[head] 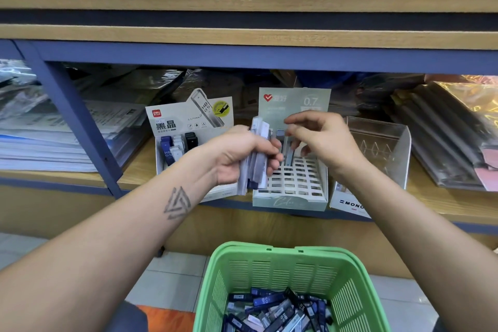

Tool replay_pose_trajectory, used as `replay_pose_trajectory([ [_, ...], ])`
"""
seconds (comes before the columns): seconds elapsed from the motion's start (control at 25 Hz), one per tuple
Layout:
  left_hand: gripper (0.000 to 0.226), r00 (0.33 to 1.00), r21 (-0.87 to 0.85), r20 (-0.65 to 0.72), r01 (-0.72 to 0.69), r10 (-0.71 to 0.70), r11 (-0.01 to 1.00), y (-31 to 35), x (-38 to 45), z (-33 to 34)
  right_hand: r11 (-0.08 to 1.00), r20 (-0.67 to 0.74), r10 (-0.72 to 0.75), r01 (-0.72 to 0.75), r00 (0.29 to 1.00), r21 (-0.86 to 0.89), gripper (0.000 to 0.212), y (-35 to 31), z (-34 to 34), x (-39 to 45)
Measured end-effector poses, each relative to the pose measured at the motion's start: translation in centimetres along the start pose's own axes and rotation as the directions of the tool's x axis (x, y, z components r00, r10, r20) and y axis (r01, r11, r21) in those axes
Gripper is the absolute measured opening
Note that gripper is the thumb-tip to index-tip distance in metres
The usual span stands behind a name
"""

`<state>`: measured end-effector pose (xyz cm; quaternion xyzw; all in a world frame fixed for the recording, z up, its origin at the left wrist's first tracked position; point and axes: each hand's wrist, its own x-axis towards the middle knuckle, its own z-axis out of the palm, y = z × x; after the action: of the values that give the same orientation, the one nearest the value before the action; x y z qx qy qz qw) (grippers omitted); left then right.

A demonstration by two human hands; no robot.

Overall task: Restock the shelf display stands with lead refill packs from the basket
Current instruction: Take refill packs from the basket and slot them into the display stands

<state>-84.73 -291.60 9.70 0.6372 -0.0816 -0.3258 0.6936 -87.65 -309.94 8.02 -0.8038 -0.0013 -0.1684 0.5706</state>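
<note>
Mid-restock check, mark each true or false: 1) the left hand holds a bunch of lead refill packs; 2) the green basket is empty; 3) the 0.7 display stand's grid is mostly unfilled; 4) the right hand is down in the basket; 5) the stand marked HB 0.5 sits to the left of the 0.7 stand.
1) True: the left hand grips a bundle of lead refill packs.
2) False: the green basket still holds many packs at its bottom.
3) True: the 0.7 display stand shows mostly open grid slots.
4) False: the right hand is up over the 0.7 stand, its fingers at a pack standing in the grid.
5) True: the HB 0.5 stand is on its left.
</note>
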Motion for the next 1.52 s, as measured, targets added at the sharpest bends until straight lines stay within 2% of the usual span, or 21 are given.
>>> replay_pose_trajectory([
  [0.04, 0.015, 0.997, -0.025, 0.073, 0.01, -0.008, 1.0, -0.2, -0.1, 0.3, 0.995, 0.093, 0.05, -0.058, 0.994, 0.084, 0.013, -0.3, 0.1, -0.3],
  [0.12, 0.017, 0.988, -0.044, 0.157, 0.022, -0.015, 0.999, -0.6, -0.1, 0.6, 0.981, 0.242, 0.107, -0.142, 0.964, 0.131, 0.017, -0.3, 0.0, -0.7],
  [0.28, 0.021, 0.984, -0.078, 0.175, 0.039, -0.025, 0.996, -0.7, -0.1, 0.7, 0.946, 0.325, 0.16, -0.238, 0.932, 0.219, 0.019, 0.1, -0.7, -0.9],
  [0.44, 0.027, 0.987, -0.069, 0.156, 0.054, -0.043, 0.996, -0.7, -0.3, 1.1, 0.928, 0.287, 0.184, -0.262, 0.94, 0.264, 0.022, 0.0, -1.0, -0.8],
  [0.64, 0.034, 0.984, -0.066, 0.16, 0.09, -0.078, 0.994, -0.9, -0.4, 1.0, 0.971, 0.19, 0.149, -0.18, 0.97, 0.158, 0.02, -0.7, -0.5, -1.0],
  [0.76, 0.025, 0.983, -0.052, 0.161, 0.096, -0.087, 0.994, -0.8, -0.5, 0.8, 0.964, 0.07, 0.154, -0.165, 0.986, 0.207, 0.015, -0.8, -0.8, -0.8],
  [0.88, 0.015, 0.988, 0.071, 0.099, 0.114, -0.12, 0.991, -0.7, -0.8, 0.2, 0.958, 0.002, 0.132, -0.128, 0.991, 0.258, 0.014, -1.2, -1.3, -0.6],
  [1.08, 0.01, 0.996, 0.068, 0.051, 0.068, -0.071, 0.995, 0.1, -1.9, -1.9, 0.983, -0.08, 0.042, -0.027, 0.996, 0.18, 0.016, -1.6, -0.8, -0.6],
  [1.2, 0.006, 0.995, 0.0, -0.09, 0.035, -0.035, 0.999, 0.9, -2.5, -4.5, 0.997, 0.013, 0.019, -0.02, 1.0, 0.071, 0.013, -2.3, 0.2, -0.8],
  [1.36, 0.004, 0.962, 0.013, -0.272, -0.022, 0.025, 1.0, 1.4, -3.4, -8.2, 0.992, 0.23, -0.002, 0.031, 0.973, -0.125, 0.004, -3.5, 4.2, -1.3],
  [1.44, 0.005, 0.949, 0.071, -0.308, -0.051, 0.071, 0.996, 1.3, -3.7, -9.7, 0.992, 0.311, 0.011, 0.028, 0.95, -0.123, 0.012, -3.7, 6.7, -1.3],
  [1.52, 0.008, 0.951, 0.142, -0.293, -0.059, 0.099, 0.988, 1.2, -4.0, -10.6, 0.995, 0.391, 0.024, 0.015, 0.92, -0.098, 0.03, -3.8, 8.6, -1.3],
])
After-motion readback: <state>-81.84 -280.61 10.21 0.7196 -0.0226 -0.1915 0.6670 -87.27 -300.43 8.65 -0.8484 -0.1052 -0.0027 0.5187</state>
